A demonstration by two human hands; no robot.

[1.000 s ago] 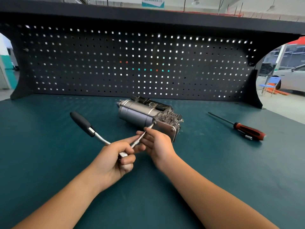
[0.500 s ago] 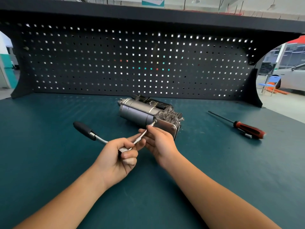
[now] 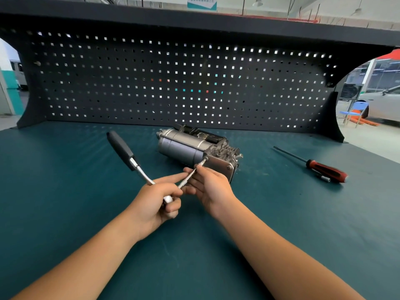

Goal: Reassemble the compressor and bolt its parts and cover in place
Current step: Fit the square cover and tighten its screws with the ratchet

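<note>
At the compressor (image 3: 184,148), the left hand (image 3: 153,204) grips the ratchet (image 3: 123,148) for turning; the right hand (image 3: 211,187) pinches its extension (image 3: 192,174), steadying it against the cover (image 3: 220,167).

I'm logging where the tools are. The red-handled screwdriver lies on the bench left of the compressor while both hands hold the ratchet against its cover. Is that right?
Not quite. In the head view the red-handled screwdriver lies right of the compressor, not left. The left hand and right hand do hold the ratchet against its cover.
</note>
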